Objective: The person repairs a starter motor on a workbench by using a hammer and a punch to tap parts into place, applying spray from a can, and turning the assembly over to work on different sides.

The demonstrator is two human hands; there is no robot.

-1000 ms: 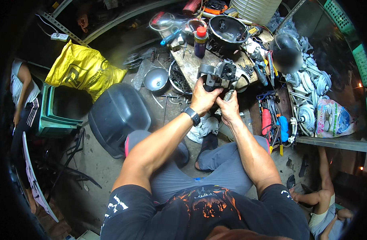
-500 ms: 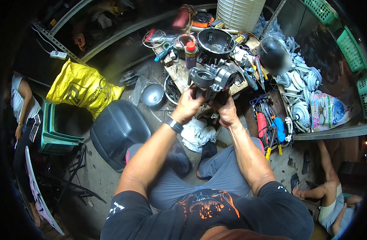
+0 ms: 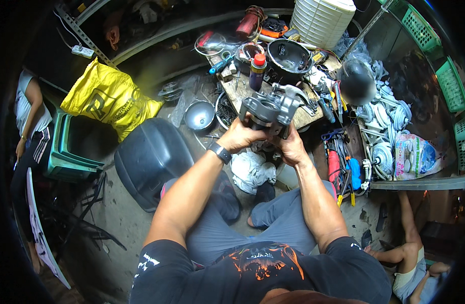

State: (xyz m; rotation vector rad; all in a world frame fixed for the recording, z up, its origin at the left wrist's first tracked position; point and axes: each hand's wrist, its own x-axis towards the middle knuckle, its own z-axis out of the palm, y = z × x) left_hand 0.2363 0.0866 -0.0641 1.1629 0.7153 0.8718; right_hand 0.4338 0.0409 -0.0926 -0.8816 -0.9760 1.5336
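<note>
A grey cast-metal housing (image 3: 274, 106) with a round bore and jutting arms is held up between both my hands, near the front edge of the workbench (image 3: 238, 91). My left hand (image 3: 240, 136) wraps its lower left side, fingers partly hidden behind it. From below right, my right hand (image 3: 292, 146) grips the same housing. Just beyond it stands a spray can with a red cap (image 3: 258, 71). A black bowl (image 3: 289, 54) sits farther back on the bench.
Pliers and cutters fill a tool box (image 3: 339, 164) at right. Beside it lie many grey metal parts (image 3: 387, 114). At left are a black plastic case (image 3: 149, 159), a yellow sack (image 3: 108, 101) and green stools (image 3: 70, 157). A white rag (image 3: 250, 169) lies below my hands. Other people sit at both sides.
The housing has tilted in my hands, so its round opening faces up less. Both hands still grip it. The whole view has shifted slightly.
</note>
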